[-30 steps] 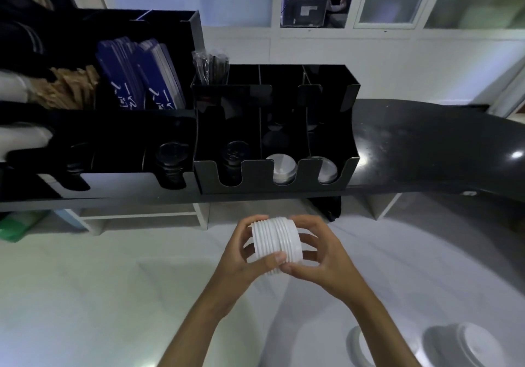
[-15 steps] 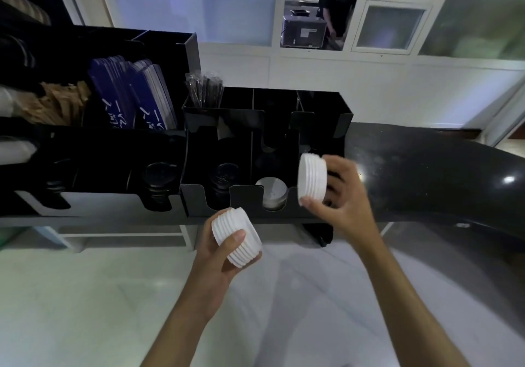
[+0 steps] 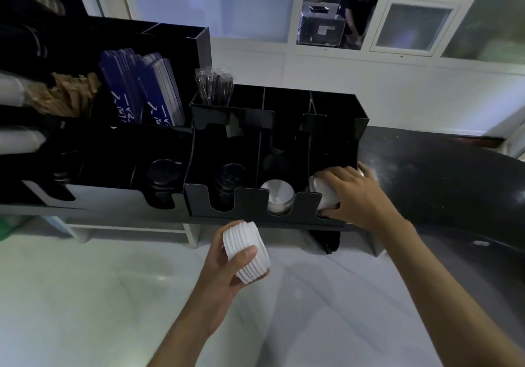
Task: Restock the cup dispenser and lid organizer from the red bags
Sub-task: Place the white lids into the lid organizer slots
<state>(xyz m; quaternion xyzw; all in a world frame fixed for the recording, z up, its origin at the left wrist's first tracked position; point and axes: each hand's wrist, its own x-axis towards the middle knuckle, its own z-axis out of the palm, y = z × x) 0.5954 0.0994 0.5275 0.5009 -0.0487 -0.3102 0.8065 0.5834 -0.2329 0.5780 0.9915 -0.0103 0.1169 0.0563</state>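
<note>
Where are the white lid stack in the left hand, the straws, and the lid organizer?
white lid stack (image 3: 246, 253), head view, ribbed side
straws (image 3: 213, 86), head view, mid bundle
lid organizer (image 3: 250, 198), head view, front wall

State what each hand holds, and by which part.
Left hand grips a stack of white lids around its ribbed side. Right hand holds another white lid stack by its side, in the organizer's rightmost slot.

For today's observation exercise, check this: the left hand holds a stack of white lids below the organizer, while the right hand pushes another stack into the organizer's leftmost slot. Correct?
Not quite. The head view shows the right hand pushing its white lids into the rightmost slot of the lid organizer, not the leftmost. The left hand does hold a stack of white lids below it.
</note>
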